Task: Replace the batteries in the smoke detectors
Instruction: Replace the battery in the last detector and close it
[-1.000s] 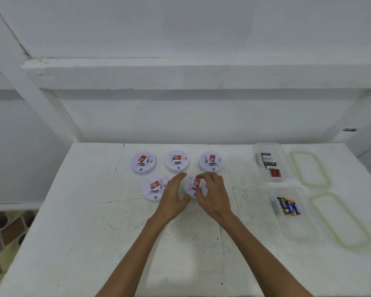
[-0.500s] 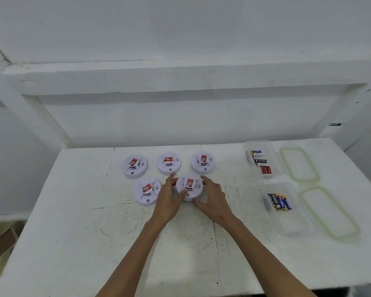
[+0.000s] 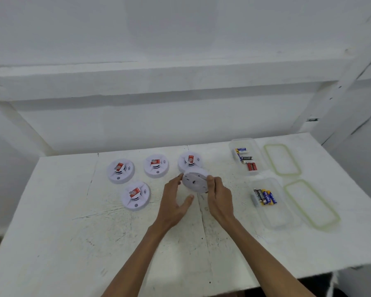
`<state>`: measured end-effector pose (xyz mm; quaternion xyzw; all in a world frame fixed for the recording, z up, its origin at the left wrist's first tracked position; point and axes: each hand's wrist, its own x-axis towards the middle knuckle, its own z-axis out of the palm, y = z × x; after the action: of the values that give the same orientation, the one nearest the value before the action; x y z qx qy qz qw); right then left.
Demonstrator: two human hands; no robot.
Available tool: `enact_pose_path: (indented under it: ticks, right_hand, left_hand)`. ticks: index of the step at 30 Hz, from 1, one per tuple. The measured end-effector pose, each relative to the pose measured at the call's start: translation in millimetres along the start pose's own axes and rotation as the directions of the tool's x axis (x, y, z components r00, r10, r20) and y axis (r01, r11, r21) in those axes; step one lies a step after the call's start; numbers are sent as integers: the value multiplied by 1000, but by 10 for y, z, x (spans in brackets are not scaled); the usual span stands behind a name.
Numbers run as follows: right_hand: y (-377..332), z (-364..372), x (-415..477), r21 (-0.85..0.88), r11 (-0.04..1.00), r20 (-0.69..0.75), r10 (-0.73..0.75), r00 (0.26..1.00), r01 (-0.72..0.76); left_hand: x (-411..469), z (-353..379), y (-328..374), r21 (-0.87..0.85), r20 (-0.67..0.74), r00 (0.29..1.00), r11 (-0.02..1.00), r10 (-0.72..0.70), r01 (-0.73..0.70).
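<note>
I hold one white smoke detector [image 3: 195, 182] lifted off the table and tipped so its flat back faces me. My left hand [image 3: 174, 203] grips its left edge with fingers on the rim and thumb below. My right hand [image 3: 220, 199] grips its right edge. Several other white detectors with red labels lie face up on the table: a row of three at the back [image 3: 120, 169], [image 3: 156, 165], [image 3: 190, 161] and one nearer on the left [image 3: 135, 195]. AA batteries [image 3: 265, 196] lie in a clear box on the right.
A second clear box [image 3: 245, 157] farther back holds more batteries. Two clear lids with green seals [image 3: 282, 159], [image 3: 311, 203] lie right of the boxes. The white table [image 3: 73, 243] ends at a wall behind and drops off at its front right edge.
The detector between my hands has come up off the table and been turned over, from label up to back facing me. The view has shifted left.
</note>
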<state>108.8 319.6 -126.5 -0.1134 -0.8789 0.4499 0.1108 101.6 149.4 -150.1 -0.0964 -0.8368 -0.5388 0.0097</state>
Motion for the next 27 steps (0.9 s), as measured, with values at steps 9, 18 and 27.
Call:
enact_pose_path:
  ticks: [9, 18, 27]
  right_hand:
    - [154, -101, -119, 25, 985, -8, 171, 985, -171]
    - [292, -295, -221, -178, 980, -21, 88, 996, -90]
    - [348, -191, -296, -100, 995, 75, -12, 997, 20]
  left_hand:
    - [115, 400, -16, 184, 3, 989, 972, 147, -145]
    - [7, 406, -123, 249, 75, 985, 954, 156, -170]
    - [-9, 404, -48, 303, 126, 988, 945, 85, -120]
